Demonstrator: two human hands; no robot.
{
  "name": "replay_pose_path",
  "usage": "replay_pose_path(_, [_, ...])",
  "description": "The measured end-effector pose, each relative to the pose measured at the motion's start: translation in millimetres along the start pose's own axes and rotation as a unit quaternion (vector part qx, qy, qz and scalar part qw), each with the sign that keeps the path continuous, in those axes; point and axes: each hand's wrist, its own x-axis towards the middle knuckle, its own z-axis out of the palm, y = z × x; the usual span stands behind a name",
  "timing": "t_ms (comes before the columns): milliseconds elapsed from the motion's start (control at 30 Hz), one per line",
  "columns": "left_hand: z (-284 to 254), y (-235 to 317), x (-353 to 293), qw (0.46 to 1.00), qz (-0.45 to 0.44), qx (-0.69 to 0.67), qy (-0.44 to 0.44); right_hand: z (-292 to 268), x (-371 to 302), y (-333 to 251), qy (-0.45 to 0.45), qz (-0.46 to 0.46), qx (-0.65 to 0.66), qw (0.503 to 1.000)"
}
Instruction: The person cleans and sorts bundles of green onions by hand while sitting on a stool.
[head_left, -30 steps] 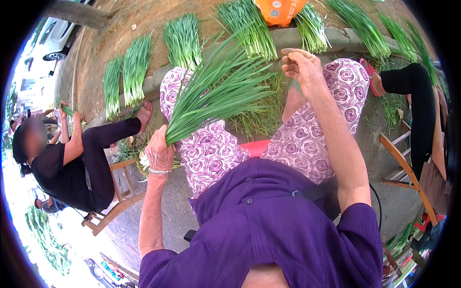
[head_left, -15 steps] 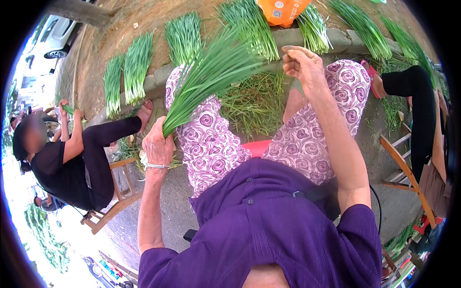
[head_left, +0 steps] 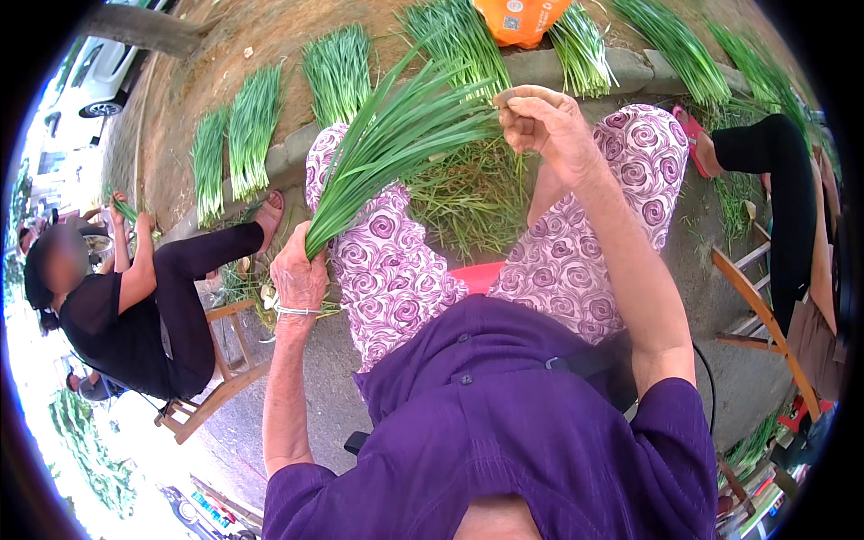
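Observation:
My left hand [head_left: 299, 270] is closed around the lower end of a bunch of green chives [head_left: 387, 153]. The long leaves fan up and to the right over my patterned trouser leg. My right hand [head_left: 549, 130] is raised at the right of the leaf tips, over my other knee. Its thumb and fingers are pinched together near the tips. What lies between them, if anything, is too small to make out. A heap of loose trimmings and grass-like leaves [head_left: 468, 198] lies on the ground between my legs.
Several bundles of chives [head_left: 337, 76] lie along the stone kerb [head_left: 630, 72]. An orange bag [head_left: 520, 20] sits among them. At left, a person in black [head_left: 117, 306] sits on a wooden chair [head_left: 216, 387] handling greens. Another person's leg [head_left: 765, 162] and a wooden chair [head_left: 765, 315] are at right.
My right hand has moved left and slightly down, closer to the leaf tips, and its fingers have drawn together. The leaves have shifted a little; my left hand keeps its hold.

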Motion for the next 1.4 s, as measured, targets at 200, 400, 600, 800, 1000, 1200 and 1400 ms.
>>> replay_pose_path(200, [2, -2, 0, 1.000, -0.017, -0.019, -0.007, -2, 0, 3, 0.072, 0.011, -0.040, 0.997])
replay_pose_path(400, [1, 0, 1, 0.999, -0.037, -0.022, -0.017, -5, 2, 8, 0.153, 0.030, -0.088, 0.984])
replay_pose_path(600, [1, 0, 2, 0.997, -0.052, -0.057, -0.019, 1, -1, 8, 0.111, 0.046, -0.181, 0.976])
replay_pose_path(800, [1, 0, 3, 0.995, -0.057, -0.074, -0.025, 7, 0, 8, 0.100, 0.064, -0.335, 0.935])
replay_pose_path(1000, [4, -5, 4, 0.996, -0.041, -0.071, -0.022, 11, 4, 14, -0.002, -0.007, -0.353, 0.936])
replay_pose_path(1200, [1, -1, 6, 0.997, -0.033, -0.065, -0.026, 12, 4, 11, -0.043, 0.059, -0.275, 0.959])
replay_pose_path(1400, [-1, -1, 6, 0.997, -0.032, -0.053, -0.034, 18, 1, 4, -0.026, 0.073, -0.295, 0.952])
